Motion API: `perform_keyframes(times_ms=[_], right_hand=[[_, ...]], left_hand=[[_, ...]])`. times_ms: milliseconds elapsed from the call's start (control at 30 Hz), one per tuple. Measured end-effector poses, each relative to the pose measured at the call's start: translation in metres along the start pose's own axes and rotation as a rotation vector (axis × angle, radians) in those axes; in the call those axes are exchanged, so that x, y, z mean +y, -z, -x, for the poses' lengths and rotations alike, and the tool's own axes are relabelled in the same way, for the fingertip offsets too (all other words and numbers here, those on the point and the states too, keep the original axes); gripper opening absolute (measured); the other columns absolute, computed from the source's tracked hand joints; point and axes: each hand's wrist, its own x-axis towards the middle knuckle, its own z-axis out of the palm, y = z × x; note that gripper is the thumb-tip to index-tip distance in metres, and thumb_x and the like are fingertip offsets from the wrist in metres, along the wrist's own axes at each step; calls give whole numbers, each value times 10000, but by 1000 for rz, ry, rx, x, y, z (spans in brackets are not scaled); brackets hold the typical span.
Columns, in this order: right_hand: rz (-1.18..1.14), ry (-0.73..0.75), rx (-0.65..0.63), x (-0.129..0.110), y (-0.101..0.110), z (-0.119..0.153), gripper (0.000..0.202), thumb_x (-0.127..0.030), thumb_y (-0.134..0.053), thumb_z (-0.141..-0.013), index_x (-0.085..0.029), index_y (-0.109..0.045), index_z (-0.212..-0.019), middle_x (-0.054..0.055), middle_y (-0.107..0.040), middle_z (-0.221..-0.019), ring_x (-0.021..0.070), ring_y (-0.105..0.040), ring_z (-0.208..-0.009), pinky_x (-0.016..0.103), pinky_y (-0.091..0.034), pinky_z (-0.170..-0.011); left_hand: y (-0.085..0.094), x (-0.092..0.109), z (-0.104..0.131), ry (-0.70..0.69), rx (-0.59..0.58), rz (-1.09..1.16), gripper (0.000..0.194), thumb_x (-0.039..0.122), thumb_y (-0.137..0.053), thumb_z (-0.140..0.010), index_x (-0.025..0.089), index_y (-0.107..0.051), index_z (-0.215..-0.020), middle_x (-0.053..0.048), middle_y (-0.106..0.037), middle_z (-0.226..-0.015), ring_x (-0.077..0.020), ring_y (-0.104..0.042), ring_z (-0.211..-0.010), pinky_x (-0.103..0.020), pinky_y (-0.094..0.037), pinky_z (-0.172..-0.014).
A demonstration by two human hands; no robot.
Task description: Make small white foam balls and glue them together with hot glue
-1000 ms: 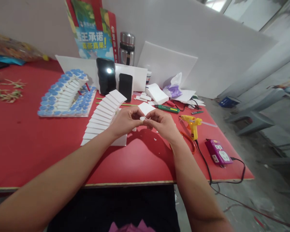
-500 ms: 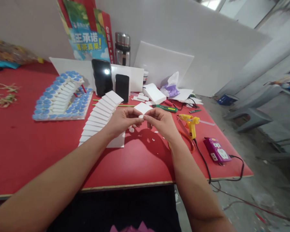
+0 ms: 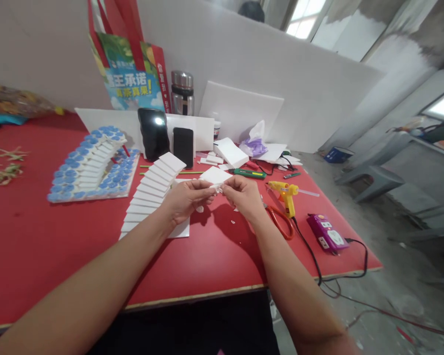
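Note:
My left hand (image 3: 187,198) and my right hand (image 3: 241,196) meet above the red table, fingertips pinched together. Between them is a small white foam piece (image 3: 217,188), mostly covered by the fingers. Just behind the fingertips lies a flat white foam square (image 3: 214,174). Left of my left hand, white foam slabs are stacked like a curved staircase (image 3: 144,207). A few white scraps (image 3: 200,209) are scattered under the hands. Beside my right wrist is a cutting tool with orange loop handles (image 3: 283,228), its front end partly hidden.
A yellow glue gun (image 3: 288,197) and a purple power socket (image 3: 327,232) with cables are on the right. A green-handled tool (image 3: 249,173) lies behind my hands. Phones (image 3: 183,147) lean at the back, near a blue-and-white stair model (image 3: 92,165) and a steel flask (image 3: 182,93).
My view has tilted upward, so the table sits lower. My fingers have shifted on the small white piece, covering more of it. The orange handles show more beside my right wrist.

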Motion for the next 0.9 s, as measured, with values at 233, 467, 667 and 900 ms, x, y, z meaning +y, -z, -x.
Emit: perform_keyframes(times_ms=[233,467,667,900], right_hand=[[668,98,53,-30,44,38,411,-468,-566,-974,-234,-538,-636,21,-604,-575,183,-551,-578,321,-348,-589],[1332,-252,275,6,134,86,426,-513,-521,-999,-174,-744,-869,197,-765,-929,319,-707,-836,390,-451,-695],[1071,-264,370,50,167,46,496,-516,-657,-866,-88,-769,-1091,242,-770,-1115,354,-723,-1006,400,-507,-825],[659,-205,363,73,164,24,349,-521,-686,-773,-213,-603,-632,31,-590,-558,208,-558,-559,331,-397,-545]], left_hand=[[6,5,-3,115,-16,166,276,234,-957,-695,114,-723,-781,-21,-649,-642,-129,-654,-582,-199,-490,-442],[5,3,0,90,-40,132,267,273,-964,-699,123,-781,-823,-32,-669,-673,-103,-607,-562,-193,-430,-422],[2,8,3,97,-30,85,332,321,-982,-681,126,-803,-883,-50,-704,-719,-69,-557,-544,-177,-440,-453],[-5,7,8,-200,96,-216,312,321,-949,-705,163,-814,-937,-70,-737,-721,-132,-628,-554,-205,-456,-402]])
